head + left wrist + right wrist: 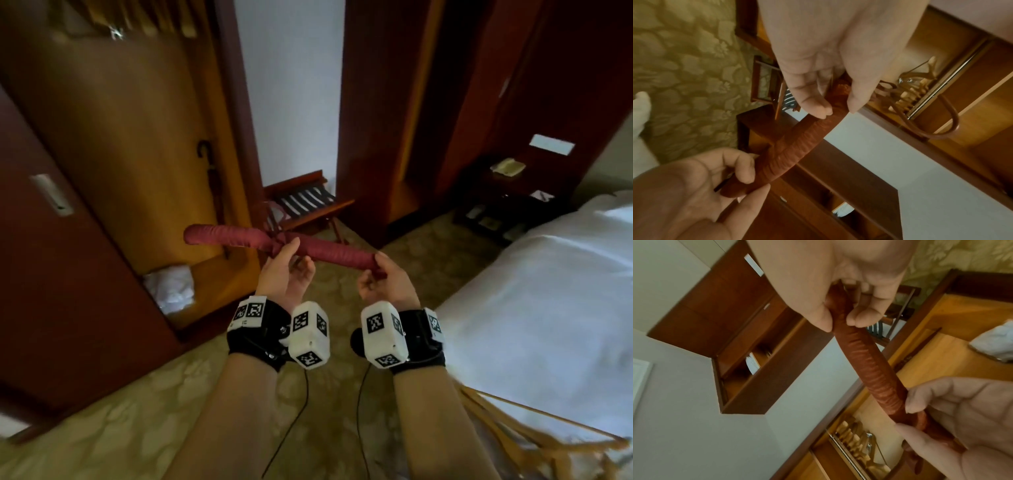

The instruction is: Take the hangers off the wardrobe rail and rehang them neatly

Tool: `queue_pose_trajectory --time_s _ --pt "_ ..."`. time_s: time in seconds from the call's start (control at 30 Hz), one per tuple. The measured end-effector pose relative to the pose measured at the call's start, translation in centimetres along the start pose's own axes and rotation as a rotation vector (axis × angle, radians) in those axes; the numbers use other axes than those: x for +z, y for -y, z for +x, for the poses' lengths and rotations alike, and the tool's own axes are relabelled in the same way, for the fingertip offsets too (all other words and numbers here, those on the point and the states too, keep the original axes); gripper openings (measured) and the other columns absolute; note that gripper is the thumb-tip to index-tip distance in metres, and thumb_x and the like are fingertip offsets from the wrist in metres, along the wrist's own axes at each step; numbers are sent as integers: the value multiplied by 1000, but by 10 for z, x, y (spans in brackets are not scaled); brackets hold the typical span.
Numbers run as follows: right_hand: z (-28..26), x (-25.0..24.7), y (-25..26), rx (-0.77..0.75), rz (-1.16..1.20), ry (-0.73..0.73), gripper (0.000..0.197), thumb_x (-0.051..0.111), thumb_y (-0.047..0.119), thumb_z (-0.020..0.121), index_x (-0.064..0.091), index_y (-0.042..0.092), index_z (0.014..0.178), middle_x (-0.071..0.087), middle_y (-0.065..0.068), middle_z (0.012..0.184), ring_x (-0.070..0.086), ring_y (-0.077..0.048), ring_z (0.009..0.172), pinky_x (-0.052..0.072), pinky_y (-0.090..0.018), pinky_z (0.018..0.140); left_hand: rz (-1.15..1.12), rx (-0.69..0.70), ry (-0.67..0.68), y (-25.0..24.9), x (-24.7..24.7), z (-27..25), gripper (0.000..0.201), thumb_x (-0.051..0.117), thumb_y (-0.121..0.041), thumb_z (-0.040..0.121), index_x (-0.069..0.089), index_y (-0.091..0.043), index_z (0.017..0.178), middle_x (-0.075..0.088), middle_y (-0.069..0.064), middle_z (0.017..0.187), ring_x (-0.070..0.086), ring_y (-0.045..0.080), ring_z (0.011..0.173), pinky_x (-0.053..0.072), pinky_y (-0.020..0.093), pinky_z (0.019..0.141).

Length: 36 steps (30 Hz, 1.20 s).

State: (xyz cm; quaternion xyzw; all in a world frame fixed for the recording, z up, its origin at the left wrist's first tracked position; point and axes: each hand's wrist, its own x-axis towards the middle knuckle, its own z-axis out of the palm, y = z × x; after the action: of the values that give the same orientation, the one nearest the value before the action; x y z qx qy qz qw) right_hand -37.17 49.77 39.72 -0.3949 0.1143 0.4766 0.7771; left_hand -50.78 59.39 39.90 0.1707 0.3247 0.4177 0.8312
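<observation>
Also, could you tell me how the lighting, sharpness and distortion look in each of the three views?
Head view: dim, vignetted corners, door frames bowed by the wide lens, wooden hangers at lower right blurred. Left wrist view: warm cast, padded hanger fairly sharp, left hand soft and close. Right wrist view: similar warm tint, right hand looming large, background tilted.

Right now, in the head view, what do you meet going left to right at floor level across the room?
White bundle on the wardrobe floor → black umbrella → luggage rack → telephone → white bed.
</observation>
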Motion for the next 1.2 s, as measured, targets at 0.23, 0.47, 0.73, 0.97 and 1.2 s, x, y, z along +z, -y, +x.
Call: queue_pose_trajectory --time_s 0.23,0.47,0.73,0.97,1.2 --pt "35 126 -79 122 -118 79 11 62 10 90 54 4 89 55 -14 81 46 -12 52 44 -21 43 60 94 -48 -128 -41 47 16 67 -14 89 58 -6 100 59 5 68 59 14 58 53 23 52" --pt "80 239 -116 25 -485 190 14 59 14 90 57 1 97 57 -15 72 53 -14 42 47 -23 42 189 215 -165 -218 -32 95 14 71 -11 85 59 -4 84 59 8 62 56 13 48 50 21 43" --pt "137 363 -104 -375 -1319 548 19 57 29 88 69 20 98 68 -11 97 64 -22 85 48 -27 63 291 369 -230 -318 4 163 15 66 -4 87 54 0 94 58 11 70 55 15 44 49 21 42" --pt "169 487 -78 -606 -1718 922 34 71 36 84 63 20 113 69 -3 104 66 -21 93 53 -32 76 450 465 -175 -396 67 215 18 64 -3 86 55 -4 102 63 11 73 55 18 61 51 25 49" --pt "190 570 -83 -420 -1419 1053 22 63 1 87 45 12 94 61 -14 83 64 -23 62 55 -36 58 678 602 -130 -459 105 246 8 62 -7 90 57 -13 89 61 6 81 55 14 65 57 33 71"
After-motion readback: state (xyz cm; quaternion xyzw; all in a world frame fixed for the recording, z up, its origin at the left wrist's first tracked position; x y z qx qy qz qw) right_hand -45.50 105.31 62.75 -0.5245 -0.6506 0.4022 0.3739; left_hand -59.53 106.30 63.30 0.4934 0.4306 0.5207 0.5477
